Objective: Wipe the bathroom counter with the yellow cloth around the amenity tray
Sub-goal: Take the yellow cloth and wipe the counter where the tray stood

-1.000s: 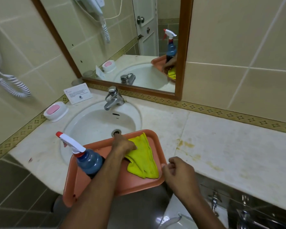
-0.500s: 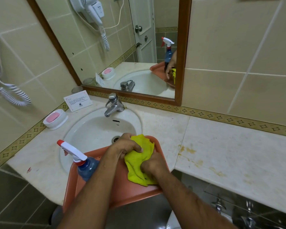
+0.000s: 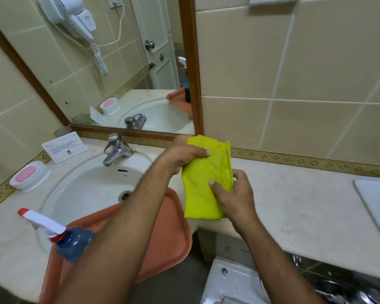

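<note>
The yellow cloth [image 3: 203, 178] is held clear of the table [image 3: 294, 205], in the air between the two hands, above the table's near edge just right of the basin [image 3: 90, 185]. The left hand [image 3: 184, 155] is closed on the cloth's upper left edge, thumb on top. The right hand [image 3: 233, 194] is closed on the lower right side, thumb pressed on the face and the other fingers behind it. Neither hand holds anything else.

Handling, as judged: the cloth is thin, soft and light. It hangs folded into a rough oblong with layered edges showing along its right side, and it will not keep its shape unsupported. Whether it is damp or dry cannot be told. A flat palm across the folded pad would suit wiping better than a pinch at the edges, which would let the layers slip apart.

Below the left forearm, an orange tray [image 3: 162, 238] sits over the front of the basin, overhanging the table edge, with a spray bottle [image 3: 70, 242] on its left part. It may tip if knocked.

Right of the right hand, the table is bare and shows yellowish staining. At the far right edge of view lies a white tray [image 3: 369, 200], only partly seen; its contents cannot be made out. Wiping has not begun.
</note>
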`<state>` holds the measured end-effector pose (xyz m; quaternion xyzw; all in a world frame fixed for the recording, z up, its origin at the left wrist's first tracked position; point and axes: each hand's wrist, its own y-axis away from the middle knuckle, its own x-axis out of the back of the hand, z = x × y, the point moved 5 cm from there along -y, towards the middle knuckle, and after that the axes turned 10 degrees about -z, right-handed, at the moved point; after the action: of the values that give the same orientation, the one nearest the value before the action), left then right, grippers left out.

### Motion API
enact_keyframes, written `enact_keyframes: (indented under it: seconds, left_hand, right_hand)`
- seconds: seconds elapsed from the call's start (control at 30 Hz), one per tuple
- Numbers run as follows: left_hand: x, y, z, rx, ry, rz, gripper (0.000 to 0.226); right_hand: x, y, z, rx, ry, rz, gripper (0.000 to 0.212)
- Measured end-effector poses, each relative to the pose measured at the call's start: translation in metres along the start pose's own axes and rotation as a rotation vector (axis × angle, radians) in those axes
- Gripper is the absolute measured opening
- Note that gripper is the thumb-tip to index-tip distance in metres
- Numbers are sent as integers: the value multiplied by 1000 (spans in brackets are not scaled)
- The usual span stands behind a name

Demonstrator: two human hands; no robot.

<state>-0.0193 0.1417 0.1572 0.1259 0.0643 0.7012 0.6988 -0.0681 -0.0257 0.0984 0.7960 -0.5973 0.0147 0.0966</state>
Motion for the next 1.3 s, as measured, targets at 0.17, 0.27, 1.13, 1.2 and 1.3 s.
enact_keyframes:
  seconds: [0.17, 0.27, 1.13, 1.2, 1.3]
  left_hand:
    - [-10, -25, -64, 130, -985, 174, 57]
    - [-4, -18, -105, -1, -1244, 211, 57]
    - [12, -82, -170, 156, -1441, -188, 69]
    - [12, -81, -168, 159, -1453, -192, 69]
    - [11, -79, -167, 164, -1445, -197, 69]
  right_hand:
    - [31, -20, 64, -366, 683, -42, 40]
    - [25, -33, 59, -21, 944, 105, 37]
    - [-48, -102, 113, 27, 1214, -5, 64]
    - [-46, -120, 111, -19, 1209, 15, 65]
    - [-45, -89, 115, 21, 1204, -21, 64]
